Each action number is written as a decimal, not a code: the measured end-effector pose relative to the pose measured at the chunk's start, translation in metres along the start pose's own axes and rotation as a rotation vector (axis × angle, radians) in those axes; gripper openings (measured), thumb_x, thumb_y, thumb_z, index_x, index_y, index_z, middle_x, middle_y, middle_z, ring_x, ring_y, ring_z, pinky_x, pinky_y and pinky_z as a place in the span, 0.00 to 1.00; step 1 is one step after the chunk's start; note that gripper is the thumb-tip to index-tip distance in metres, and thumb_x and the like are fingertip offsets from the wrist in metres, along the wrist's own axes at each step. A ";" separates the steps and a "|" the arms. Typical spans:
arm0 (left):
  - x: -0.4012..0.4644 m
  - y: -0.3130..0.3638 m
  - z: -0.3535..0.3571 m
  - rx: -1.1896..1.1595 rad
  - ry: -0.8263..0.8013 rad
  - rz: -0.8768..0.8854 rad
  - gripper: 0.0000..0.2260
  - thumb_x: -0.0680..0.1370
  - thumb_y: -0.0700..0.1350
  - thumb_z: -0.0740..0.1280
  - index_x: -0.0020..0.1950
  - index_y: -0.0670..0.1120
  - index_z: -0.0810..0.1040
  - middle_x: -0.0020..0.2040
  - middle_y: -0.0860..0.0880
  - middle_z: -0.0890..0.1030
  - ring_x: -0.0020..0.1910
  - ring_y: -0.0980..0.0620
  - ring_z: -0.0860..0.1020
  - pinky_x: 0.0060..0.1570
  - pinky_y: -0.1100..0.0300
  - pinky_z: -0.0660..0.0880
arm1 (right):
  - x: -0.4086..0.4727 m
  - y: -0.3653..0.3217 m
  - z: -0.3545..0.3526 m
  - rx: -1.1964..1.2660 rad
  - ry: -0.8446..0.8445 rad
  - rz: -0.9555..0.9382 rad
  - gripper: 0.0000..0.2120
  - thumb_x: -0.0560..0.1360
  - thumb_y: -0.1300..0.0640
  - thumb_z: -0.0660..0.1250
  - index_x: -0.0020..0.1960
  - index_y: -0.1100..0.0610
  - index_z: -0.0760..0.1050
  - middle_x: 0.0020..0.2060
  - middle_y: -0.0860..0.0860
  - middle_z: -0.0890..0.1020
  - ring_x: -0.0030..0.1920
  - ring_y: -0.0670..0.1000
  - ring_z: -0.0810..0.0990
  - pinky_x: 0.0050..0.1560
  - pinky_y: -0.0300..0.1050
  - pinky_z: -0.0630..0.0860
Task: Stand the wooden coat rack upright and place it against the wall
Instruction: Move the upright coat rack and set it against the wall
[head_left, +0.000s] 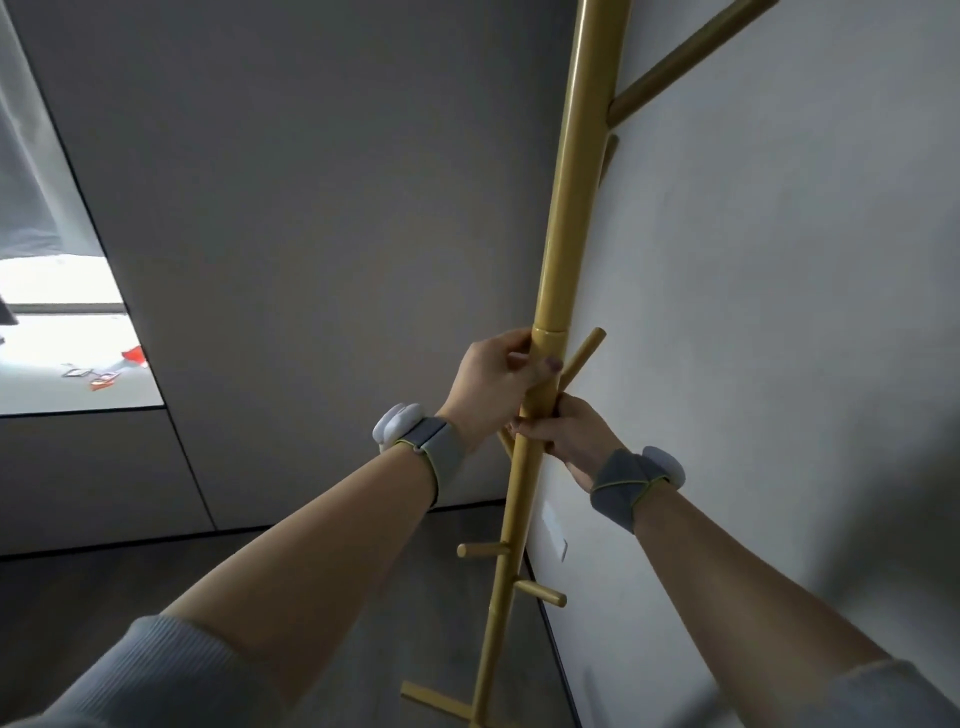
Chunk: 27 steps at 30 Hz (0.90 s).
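The wooden coat rack (569, 208) is a yellow-brown pole with short pegs. It stands nearly upright and runs from the floor to the top of the view, close beside the pale wall (779, 364) on the right. My left hand (493, 387) grips the pole just below a joint ring. My right hand (571, 431) holds the pole slightly lower, from the wall side. The cross-shaped foot (441, 699) rests on the dark floor at the bottom edge.
A grey wall (311, 234) faces me, meeting the right wall in the corner behind the pole. At far left a bright opening (67, 364) shows a light floor with small red items. A white socket plate (553, 530) sits low on the right wall.
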<state>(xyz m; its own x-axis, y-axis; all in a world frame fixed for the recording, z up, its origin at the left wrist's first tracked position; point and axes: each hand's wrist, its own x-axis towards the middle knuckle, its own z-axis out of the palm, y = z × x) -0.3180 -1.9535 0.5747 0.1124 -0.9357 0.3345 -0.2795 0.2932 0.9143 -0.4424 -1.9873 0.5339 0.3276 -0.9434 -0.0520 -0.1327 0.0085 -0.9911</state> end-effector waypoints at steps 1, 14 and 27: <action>0.019 -0.007 0.001 0.014 -0.009 0.002 0.06 0.77 0.44 0.70 0.54 0.48 0.82 0.45 0.50 0.85 0.49 0.49 0.84 0.57 0.47 0.81 | 0.021 0.001 -0.005 -0.031 0.008 0.004 0.09 0.70 0.66 0.71 0.49 0.62 0.78 0.50 0.64 0.82 0.54 0.63 0.82 0.63 0.60 0.75; 0.226 -0.082 0.037 0.061 0.044 -0.084 0.06 0.78 0.43 0.69 0.53 0.46 0.82 0.47 0.45 0.85 0.51 0.45 0.83 0.57 0.44 0.80 | 0.244 0.016 -0.058 -0.238 0.057 -0.024 0.19 0.67 0.48 0.75 0.52 0.60 0.81 0.45 0.58 0.86 0.46 0.57 0.85 0.51 0.57 0.83; 0.389 -0.175 0.022 -0.006 0.042 -0.128 0.12 0.78 0.52 0.68 0.56 0.47 0.80 0.50 0.46 0.84 0.49 0.49 0.83 0.51 0.54 0.81 | 0.422 0.046 -0.051 -0.303 0.158 0.021 0.14 0.68 0.49 0.75 0.45 0.59 0.81 0.34 0.50 0.83 0.37 0.52 0.82 0.35 0.42 0.75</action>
<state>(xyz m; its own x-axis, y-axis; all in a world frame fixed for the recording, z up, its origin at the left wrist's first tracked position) -0.2464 -2.3731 0.5398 0.1862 -0.9566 0.2242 -0.2547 0.1734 0.9513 -0.3574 -2.4021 0.4721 0.1762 -0.9839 -0.0294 -0.4175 -0.0477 -0.9074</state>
